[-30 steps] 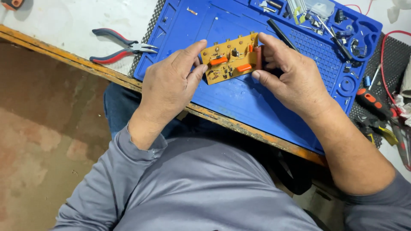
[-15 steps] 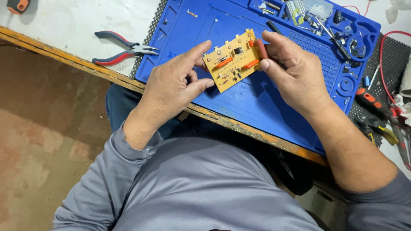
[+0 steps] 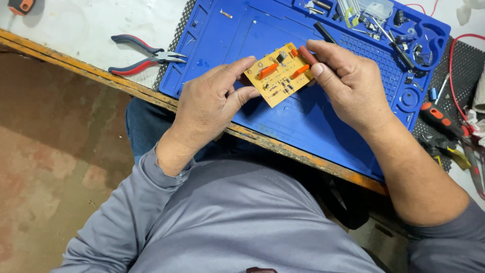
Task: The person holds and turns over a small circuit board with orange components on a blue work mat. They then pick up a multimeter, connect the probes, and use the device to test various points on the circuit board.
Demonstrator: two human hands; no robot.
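Now, hands: both raised over the blue mat (image 3: 283, 126), wrists bent inward.
Left hand (image 3: 209, 108): fingers curled, thumb and forefinger pinching the board's left edge.
Right hand (image 3: 353, 83): fingers closed on the right edge.
Circuit board (image 3: 279, 75): yellow, tilted, held above the mat.
Pliers (image 3: 144, 55): lying apart on the surface.

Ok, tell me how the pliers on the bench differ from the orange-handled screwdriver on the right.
The pliers lie left of the blue mat on the white bench top; the screwdriver lies right of it on dark mesh. The pliers have two curved red-and-dark handles; the screwdriver has one straight orange-and-black handle. The pliers lie apart from other things; the screwdriver sits among cluttered tools. Neither is touched by the hands.
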